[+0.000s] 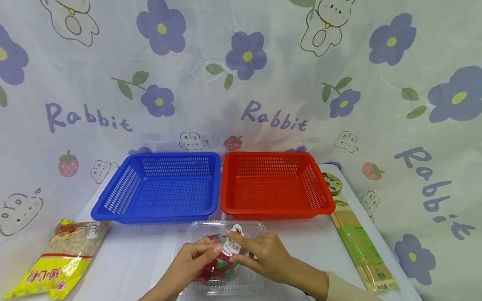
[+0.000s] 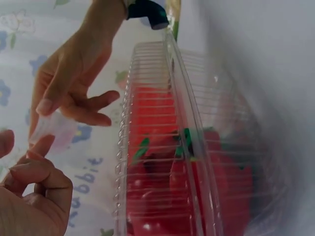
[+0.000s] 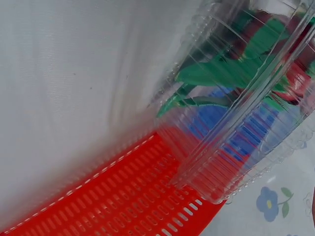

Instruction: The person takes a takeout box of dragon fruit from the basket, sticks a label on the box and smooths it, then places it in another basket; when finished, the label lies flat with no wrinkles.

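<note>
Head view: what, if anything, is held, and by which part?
The white label, by its edges: left hand at its left edge, right hand at its right side. Which fingers pinch it is unclear.

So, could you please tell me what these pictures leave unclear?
Head view: part of the fruit, behind the left hand and label.
Head view: left side of the tin, behind the red basket.
Left wrist view: the label's print, too blurred to read.
Right wrist view: part of the fruit, past the right edge.
</note>
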The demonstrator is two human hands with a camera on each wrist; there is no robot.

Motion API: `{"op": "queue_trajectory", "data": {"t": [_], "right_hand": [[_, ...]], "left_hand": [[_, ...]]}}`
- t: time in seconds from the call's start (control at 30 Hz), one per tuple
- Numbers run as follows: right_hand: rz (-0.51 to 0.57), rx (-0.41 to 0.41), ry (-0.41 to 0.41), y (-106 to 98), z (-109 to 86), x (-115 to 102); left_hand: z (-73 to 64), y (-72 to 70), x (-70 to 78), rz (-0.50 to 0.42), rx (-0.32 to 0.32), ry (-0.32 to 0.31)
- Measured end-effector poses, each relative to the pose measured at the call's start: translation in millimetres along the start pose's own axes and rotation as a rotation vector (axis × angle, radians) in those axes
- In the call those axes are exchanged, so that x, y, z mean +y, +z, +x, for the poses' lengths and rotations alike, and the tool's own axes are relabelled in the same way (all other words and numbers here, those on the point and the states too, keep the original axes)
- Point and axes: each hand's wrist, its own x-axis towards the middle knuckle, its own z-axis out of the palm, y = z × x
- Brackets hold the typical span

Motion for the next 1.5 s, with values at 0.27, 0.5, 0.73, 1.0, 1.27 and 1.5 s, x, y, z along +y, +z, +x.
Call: {"op": "queue_trajectory", "data": {"t": [0.27, 0.5, 0.73, 1.0, 1.27, 1.5], "right_hand": [[-0.026, -0.053, 0.029, 3, -2.2, -1], [0.046, -0.089, 0.111, 1, -7.4, -1], [0.070, -0.121, 0.226, -3, -16.3, 7], [0.127, -0.157, 0.235, 1, -12.7, 19], [0.149, -0.167, 0.235, 12, -12.5, 24], [0.100, -0.174, 0.216, 20, -15.2, 27]], "left_hand": [[3.0, 6.0, -6.0, -0.007, 0.119, -0.085], [4.3, 5.9, -8.0, 0.000, 0.203, -0.201], [6.6, 5.3, -11.5, -0.046, 0.240, -0.238], [7.4, 9.2, -16.6, 0.026, 0.200, -0.196], [7.9, 11.5, -16.7, -0.014, 0.155, -0.220], [9.7, 13.5, -14.5, 0.037, 0.065, -0.241]]}}
